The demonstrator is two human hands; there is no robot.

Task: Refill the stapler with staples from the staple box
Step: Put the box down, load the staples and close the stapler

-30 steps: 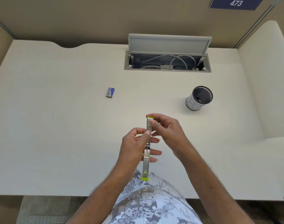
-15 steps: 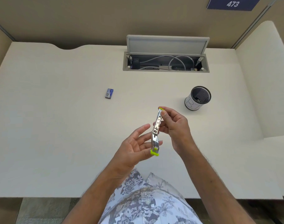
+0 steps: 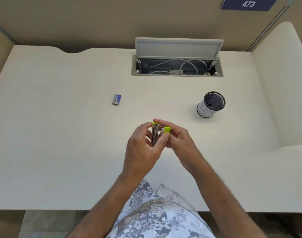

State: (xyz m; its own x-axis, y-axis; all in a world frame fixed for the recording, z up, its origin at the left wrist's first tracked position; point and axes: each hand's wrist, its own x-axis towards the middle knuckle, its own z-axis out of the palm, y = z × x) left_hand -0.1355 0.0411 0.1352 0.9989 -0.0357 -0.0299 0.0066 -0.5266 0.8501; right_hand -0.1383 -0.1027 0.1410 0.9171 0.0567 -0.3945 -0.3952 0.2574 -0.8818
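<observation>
A small metal stapler (image 3: 155, 133) with lime-green ends is held above the middle of the cream desk (image 3: 61, 134). My left hand (image 3: 143, 150) wraps it from the left, thumb across its side. My right hand (image 3: 177, 140) grips it from the right, fingers near the green tip (image 3: 167, 129). Most of the stapler's body is hidden between the two hands. The small blue staple box (image 3: 116, 99) lies flat on the desk, far to the upper left of my hands, untouched.
A black mesh pen cup (image 3: 211, 104) with a white label stands to the upper right. An open cable hatch (image 3: 177, 66) with grey wires sits at the back of the desk. Beige partition walls surround the desk.
The stapler, long and stretched out a second ago, is now folded up short between my hands. My left hand opened briefly, then closed on it again. Both hands moved slightly away from my body.
</observation>
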